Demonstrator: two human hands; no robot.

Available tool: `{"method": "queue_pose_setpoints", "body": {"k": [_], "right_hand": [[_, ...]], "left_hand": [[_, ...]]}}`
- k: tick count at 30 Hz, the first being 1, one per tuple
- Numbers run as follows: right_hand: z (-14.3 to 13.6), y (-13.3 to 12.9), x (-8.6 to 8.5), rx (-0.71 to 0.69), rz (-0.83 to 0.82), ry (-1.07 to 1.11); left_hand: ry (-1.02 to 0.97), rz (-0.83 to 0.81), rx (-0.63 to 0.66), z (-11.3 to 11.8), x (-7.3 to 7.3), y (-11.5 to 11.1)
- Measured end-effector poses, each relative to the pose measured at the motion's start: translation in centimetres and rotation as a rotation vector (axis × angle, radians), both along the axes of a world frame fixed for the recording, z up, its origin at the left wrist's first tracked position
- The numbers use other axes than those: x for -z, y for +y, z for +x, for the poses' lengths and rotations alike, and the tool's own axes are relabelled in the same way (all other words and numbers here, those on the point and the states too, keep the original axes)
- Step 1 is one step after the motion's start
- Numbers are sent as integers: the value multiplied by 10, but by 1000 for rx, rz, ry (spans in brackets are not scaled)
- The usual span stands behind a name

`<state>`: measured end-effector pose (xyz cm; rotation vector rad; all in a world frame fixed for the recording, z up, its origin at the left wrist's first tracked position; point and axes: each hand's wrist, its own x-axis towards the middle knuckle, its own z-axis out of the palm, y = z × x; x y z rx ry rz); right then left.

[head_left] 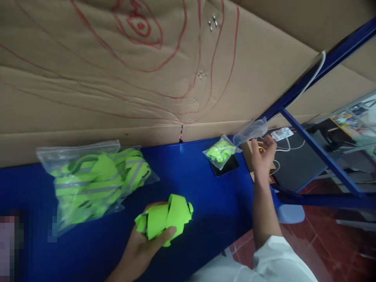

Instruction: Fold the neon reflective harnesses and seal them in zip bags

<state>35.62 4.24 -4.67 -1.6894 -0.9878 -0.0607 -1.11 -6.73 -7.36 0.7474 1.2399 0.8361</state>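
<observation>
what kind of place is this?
Probably a small packing workstation. A blue table backed with cardboard holds clear bags of neon green straps. The left hand holds a folded strap bundle; the right hand lifts an empty bag.

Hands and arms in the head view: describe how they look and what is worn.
Both hands are bare: no gloves, rings or watch visible. The left hand shows only to the wrist. Behind the right hand the forearm is uncovered, and a white sleeve begins near the elbow.
</observation>
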Motion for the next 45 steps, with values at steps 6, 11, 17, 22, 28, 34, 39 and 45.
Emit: {"method": "queue_pose_setpoints", "body": {"k": [6, 11, 17, 22, 28, 34, 39, 45], "right_hand": [[47, 39, -3, 120, 22, -99], [-10, 4, -12, -228, 340, 389], [-89, -15, 43, -665, -184, 662], [-111, -30, 47, -502, -57, -7], [-132, -48, 40, -1126, -324, -728], [-145, -60, 50, -1001, -141, -545], [-155, -77, 41, -1115, -139, -513], [-162, -79, 30, -1220, -96, -585]], "left_hand": [[-120, 80, 66, -5, 12, 8], [-228, -48, 25, -16, 25, 12], [-359, -41, -27, -21, 17, 21], [-350, 8, -81, -28, 17, 29], [-310, -26, 35, -32, 16, 30], [-279, 21, 313, -22, 20, 20], [-170, 103, 234, -24, 34, 24], [-261, 152, 532, -27, 31, 31]]}}
